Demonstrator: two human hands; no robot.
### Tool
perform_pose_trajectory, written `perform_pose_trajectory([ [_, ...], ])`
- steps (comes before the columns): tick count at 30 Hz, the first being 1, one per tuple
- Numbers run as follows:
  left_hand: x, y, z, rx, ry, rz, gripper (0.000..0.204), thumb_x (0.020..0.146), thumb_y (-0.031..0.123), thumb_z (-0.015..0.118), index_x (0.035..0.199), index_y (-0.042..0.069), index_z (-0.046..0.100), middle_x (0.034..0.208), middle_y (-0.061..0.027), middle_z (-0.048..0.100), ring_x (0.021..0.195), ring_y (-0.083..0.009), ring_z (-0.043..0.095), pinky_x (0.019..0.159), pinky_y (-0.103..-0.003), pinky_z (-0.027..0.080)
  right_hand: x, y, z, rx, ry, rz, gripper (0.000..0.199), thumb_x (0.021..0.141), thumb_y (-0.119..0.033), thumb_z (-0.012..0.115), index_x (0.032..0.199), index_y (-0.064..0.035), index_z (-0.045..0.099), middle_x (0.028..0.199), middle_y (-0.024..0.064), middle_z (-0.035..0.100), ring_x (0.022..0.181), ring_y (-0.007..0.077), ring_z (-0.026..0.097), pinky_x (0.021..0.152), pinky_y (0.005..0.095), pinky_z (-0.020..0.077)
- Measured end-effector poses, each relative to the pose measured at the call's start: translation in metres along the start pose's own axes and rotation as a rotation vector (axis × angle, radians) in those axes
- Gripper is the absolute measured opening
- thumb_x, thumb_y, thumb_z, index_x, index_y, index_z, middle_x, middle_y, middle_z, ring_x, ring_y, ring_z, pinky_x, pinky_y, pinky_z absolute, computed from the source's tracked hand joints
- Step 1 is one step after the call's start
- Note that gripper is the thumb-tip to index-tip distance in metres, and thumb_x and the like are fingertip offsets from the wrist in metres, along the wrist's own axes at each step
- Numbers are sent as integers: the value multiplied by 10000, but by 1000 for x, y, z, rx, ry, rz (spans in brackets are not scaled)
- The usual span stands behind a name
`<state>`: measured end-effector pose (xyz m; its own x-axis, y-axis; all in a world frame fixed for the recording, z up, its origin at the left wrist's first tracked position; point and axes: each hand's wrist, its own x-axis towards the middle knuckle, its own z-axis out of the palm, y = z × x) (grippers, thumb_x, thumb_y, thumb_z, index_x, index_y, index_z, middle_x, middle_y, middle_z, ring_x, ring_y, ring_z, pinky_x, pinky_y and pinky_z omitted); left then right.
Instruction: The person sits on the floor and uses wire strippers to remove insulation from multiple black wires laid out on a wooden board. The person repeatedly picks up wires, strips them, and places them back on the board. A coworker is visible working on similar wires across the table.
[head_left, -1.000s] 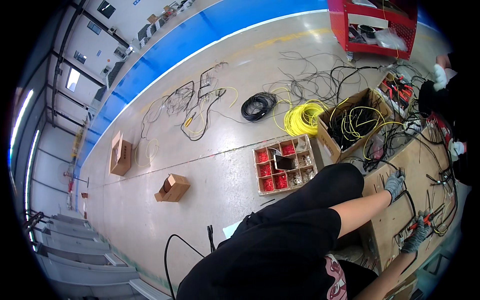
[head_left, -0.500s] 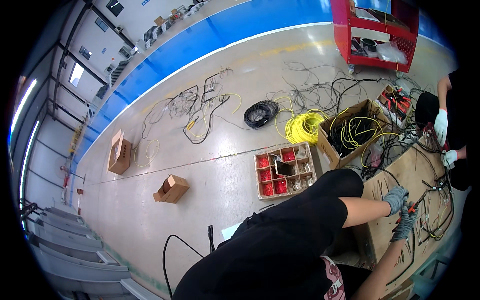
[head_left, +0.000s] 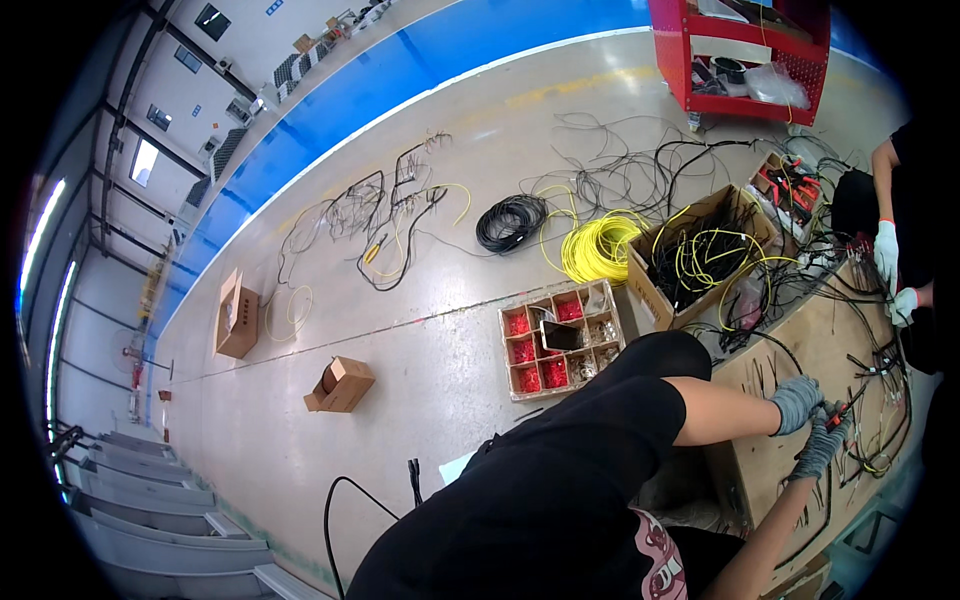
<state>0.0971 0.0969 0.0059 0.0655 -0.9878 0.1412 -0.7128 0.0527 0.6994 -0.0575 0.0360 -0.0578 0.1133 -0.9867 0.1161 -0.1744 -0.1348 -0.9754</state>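
Both of my hands wear grey gloves and work close together over a wooden board (head_left: 748,455) at the lower right. My right hand (head_left: 822,448) is closed around red-handled pliers (head_left: 837,421), whose dark end points toward the cables on the board. Right above it, my left hand (head_left: 796,403) has its fingers curled in beside the pliers; what it pinches is too small to make out. Black cables (head_left: 878,372) with branching ends run along the board's far side, and short dark wires lie near my left hand.
A co-worker's white-gloved hand (head_left: 887,250) is at the board's far end. Nearby stand a carton of cables (head_left: 655,293), a box of red-handled tools (head_left: 795,192), a yellow cable coil (head_left: 600,247), a black coil (head_left: 510,223), a divided parts tray (head_left: 508,345) and a red cart (head_left: 735,110).
My hands have closed in tighter around the pliers, whose red handles now show less. The whole view has shifted slightly. The co-worker's hands stay about where they were.
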Motion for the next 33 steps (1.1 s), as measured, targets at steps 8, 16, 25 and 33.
perform_pose_trajectory([
  [8, 8, -4, 15, -26, -13, -40, 145, 698, 113, 540, 806, 70, 626, 839, -148, 569, 817, -300, 571, 714, -370, 458, 6, -6, 7, -21, -4, -39, 440, 748, 114, 523, 1153, -20, 415, 890, 36, 520, 785, 118, 496, 755, 222, 433],
  [16, 12, -8, 27, -12, -27, -13, 128, 708, 111, 526, 791, 60, 610, 835, -154, 565, 817, -297, 566, 730, -362, 448, 12, -7, 9, -72, 77, -54, 359, 768, 123, 491, 1102, -7, 464, 864, 7, 487, 731, 84, 435, 681, 170, 410],
  [25, 10, -7, 22, -23, -36, 13, 131, 711, 97, 522, 794, 65, 618, 827, -155, 562, 814, -296, 564, 730, -353, 450, 13, 2, 4, -236, 44, -116, 374, 755, 130, 499, 1099, -7, 448, 1008, 33, 500, 802, 97, 451, 718, 181, 401],
  [33, 8, -2, 14, 18, -88, 10, 133, 709, 90, 528, 801, 63, 619, 836, -158, 562, 820, -299, 567, 722, -356, 455, -2, -26, 12, -234, 45, -71, 425, 756, 115, 499, 1155, -1, 415, 1053, 58, 507, 851, 122, 465, 773, 211, 401],
])
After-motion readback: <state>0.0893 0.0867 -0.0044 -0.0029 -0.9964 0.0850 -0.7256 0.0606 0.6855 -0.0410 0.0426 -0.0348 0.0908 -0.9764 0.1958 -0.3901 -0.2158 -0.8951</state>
